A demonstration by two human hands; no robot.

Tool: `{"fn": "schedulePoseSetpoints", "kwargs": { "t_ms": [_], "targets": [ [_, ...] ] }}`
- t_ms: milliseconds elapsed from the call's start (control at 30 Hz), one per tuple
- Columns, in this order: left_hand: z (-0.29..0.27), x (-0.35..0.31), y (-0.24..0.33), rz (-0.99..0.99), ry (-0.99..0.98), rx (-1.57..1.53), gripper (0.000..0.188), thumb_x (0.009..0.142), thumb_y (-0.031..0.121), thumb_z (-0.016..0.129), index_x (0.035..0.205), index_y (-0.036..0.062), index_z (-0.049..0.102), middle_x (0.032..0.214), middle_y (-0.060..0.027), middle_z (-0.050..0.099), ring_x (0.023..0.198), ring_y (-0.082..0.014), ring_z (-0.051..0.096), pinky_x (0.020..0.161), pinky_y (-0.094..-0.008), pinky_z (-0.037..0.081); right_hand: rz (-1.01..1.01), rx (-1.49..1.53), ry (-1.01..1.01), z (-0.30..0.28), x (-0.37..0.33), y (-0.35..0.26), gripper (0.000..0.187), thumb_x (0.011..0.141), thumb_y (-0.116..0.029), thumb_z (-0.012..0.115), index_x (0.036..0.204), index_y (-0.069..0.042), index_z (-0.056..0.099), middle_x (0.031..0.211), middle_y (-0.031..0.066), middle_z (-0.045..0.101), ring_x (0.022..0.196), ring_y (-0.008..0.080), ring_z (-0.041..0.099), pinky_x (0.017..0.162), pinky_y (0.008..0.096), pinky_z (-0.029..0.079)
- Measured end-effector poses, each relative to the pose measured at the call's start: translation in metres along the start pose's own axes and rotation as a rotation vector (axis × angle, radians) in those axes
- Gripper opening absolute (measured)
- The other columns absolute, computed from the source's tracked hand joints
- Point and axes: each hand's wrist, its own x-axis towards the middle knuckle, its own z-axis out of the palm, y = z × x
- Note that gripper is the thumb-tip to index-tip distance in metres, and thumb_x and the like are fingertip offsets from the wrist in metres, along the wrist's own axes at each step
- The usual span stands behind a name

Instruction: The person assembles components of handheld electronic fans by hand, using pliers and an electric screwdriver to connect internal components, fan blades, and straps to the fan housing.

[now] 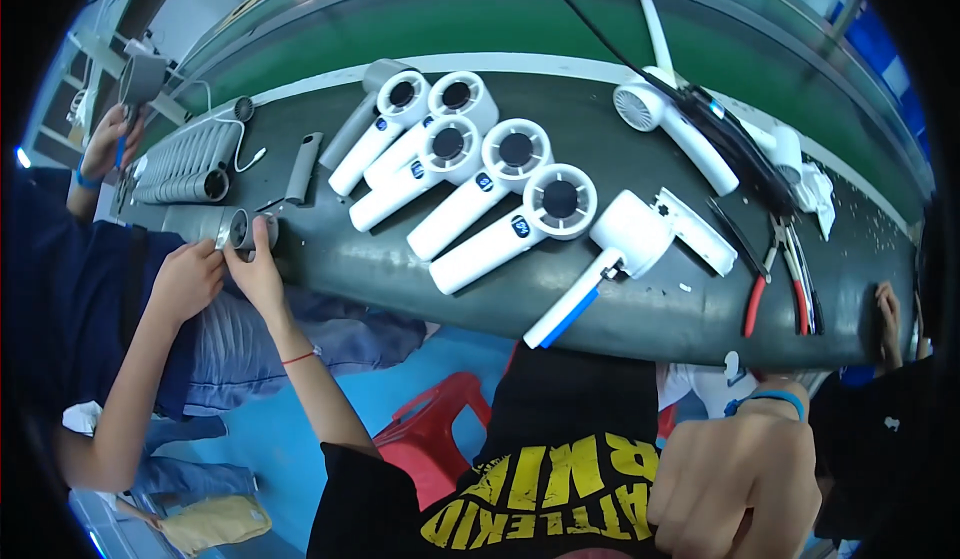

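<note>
My left hand [258,271], with a red string at its wrist, is closed around the end of a grey cylindrical fan part [202,221] at the table's left edge. Its thumb points up beside the round dark-centred end. A co-worker's hand [187,281] pinches clear film on the same part. My right hand [738,484], with a blue wristband, is raised close in front of me at the lower right, back outward and fingers curled. What it may hold is hidden. Nearest on the table lies an opened white handheld fan [632,231], its handle shell apart and a blue strip inside.
Several white handheld fans [516,149] lie mid-table. Pliers [766,277] with red handles, tweezers and a corded black power screwdriver [735,139] are at the right. Grey fan handles [185,164] line up at the far left. A red stool [430,429] stands below.
</note>
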Motion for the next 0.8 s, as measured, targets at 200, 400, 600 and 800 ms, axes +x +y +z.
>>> {"fn": "schedulePoseSetpoints", "kwargs": {
  "t_ms": [200,400,600,800],
  "targets": [
    [0.021,0.01,-0.014,-0.039,-0.118,0.029,0.053,0.088,0.03,0.069,0.122,-0.0061,0.05,0.114,-0.0137,0.059,0.101,-0.0186,0.057,0.09,-0.0293,0.043,-0.061,-0.225,-0.102,0.003,-0.03,-0.021,0.019,0.088,-0.015,0.06,0.08,0.0,0.067,0.063,0.0066,0.058,0.045,0.0166,0.053,0.039,0.0279,0.036],
    [0.014,-0.101,0.079,0.02,0.062,0.122,0.046,0.093,0.023,0.062,0.126,-0.0065,0.048,0.121,-0.0155,0.055,0.106,-0.0181,0.054,0.093,-0.0287,0.041,-0.16,-0.234,0.094,0.011,-0.057,-0.018,0.024,0.093,-0.019,0.056,0.079,-0.002,0.066,0.06,0.0032,0.053,0.045,0.0125,0.049,0.038,0.0258,0.033],
    [0.036,-0.189,0.185,0.283,-0.447,-0.158,0.015,0.084,0.0,0.058,0.098,-0.0024,0.06,0.093,-0.0119,0.062,0.085,-0.0199,0.058,0.074,-0.0289,0.045,-0.205,-0.402,0.281,0.021,-0.069,-0.028,0.021,0.09,-0.017,0.06,0.073,-0.005,0.064,0.055,-0.0016,0.044,0.041,0.0077,0.042,0.036,0.0243,0.027],
    [0.083,-0.203,0.224,0.441,-0.844,-0.032,0.042,0.067,0.001,0.077,0.105,0.0011,0.061,0.106,-0.014,0.059,0.094,-0.0297,0.057,0.079,-0.0348,0.047,-0.081,-0.939,0.517,-0.014,-0.13,-0.057,0.01,0.081,-0.01,0.065,0.088,-0.002,0.066,0.08,0.009,0.067,0.062,0.0196,0.063,0.053,0.026,0.047]
  ]
}}
